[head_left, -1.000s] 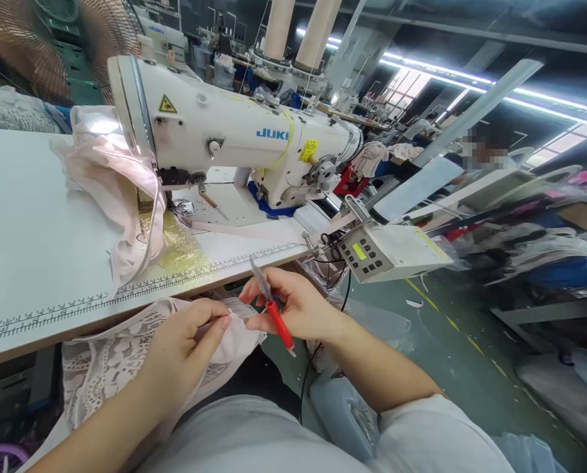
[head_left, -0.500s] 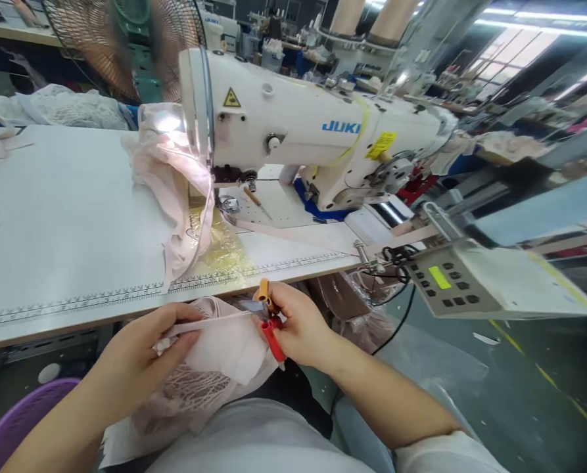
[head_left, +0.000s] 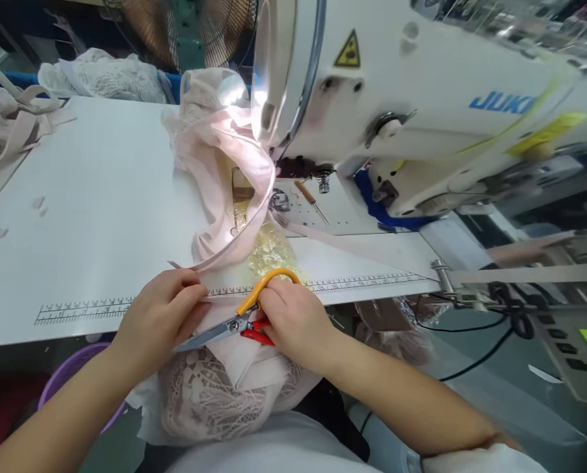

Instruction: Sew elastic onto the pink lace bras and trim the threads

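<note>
My left hand (head_left: 162,322) is closed, pinching the edge of a pale pink lace garment (head_left: 214,394) at the table's front edge. A narrow pink band of it (head_left: 227,301) runs across toward my right hand (head_left: 298,322). That hand is closed around scissors (head_left: 234,325) with an orange loop and red on the other handle. Their blades point left, lying over the cloth, with the tip close under my left hand. Whether my right fingertips also grip the band, I cannot tell. More pink fabric (head_left: 214,177) lies on the table under the sewing machine's head.
The white JUKI sewing machine (head_left: 396,85) stands at the right, its lamp lit. A screwdriver (head_left: 310,200) lies on its bed. A printed ruler (head_left: 86,309) runs along the table's front. Below left is a purple basket (head_left: 71,368); behind, a fan (head_left: 189,33) and white lace (head_left: 106,75).
My view has moved closer to the table and machine. My hands have come up to the table edge, and the scissors have turned so the blades extend left toward my left hand.
</note>
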Demonstrator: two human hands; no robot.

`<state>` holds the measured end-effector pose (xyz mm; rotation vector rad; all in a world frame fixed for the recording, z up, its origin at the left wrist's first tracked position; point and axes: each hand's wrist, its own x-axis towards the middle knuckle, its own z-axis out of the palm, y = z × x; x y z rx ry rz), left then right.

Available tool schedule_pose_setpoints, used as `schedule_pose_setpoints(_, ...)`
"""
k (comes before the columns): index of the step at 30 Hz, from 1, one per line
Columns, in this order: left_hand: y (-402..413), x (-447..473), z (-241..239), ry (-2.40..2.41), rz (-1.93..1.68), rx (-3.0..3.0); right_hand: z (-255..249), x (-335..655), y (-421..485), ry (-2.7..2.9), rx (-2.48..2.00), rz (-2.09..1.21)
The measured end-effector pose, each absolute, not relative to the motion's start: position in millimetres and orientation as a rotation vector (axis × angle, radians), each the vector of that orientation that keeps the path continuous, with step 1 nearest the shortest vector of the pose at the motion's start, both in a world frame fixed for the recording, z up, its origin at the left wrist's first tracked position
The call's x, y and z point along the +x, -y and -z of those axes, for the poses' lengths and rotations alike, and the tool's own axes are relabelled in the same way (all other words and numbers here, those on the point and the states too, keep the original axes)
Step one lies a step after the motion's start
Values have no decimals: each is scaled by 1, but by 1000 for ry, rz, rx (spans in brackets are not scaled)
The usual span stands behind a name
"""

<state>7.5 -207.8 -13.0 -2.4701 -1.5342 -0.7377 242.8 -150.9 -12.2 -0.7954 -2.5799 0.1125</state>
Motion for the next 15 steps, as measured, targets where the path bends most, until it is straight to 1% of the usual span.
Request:
schedule_pose_setpoints(3,218,4,18,1517,782,-2361,11,239,151,2600,-739,-104)
schedule_pose_setpoints(7,224,4,19,1326,833,-2331,8,240,150,2614,-731,-132)
schedule_pose_setpoints(11,227,-1,19,1203,826,-2477,4,242,147,2637,-740,-143)
schedule_pose_setpoints(15,238,-6,27,1291,726,-2662,0,245,143,2648,-751,-121)
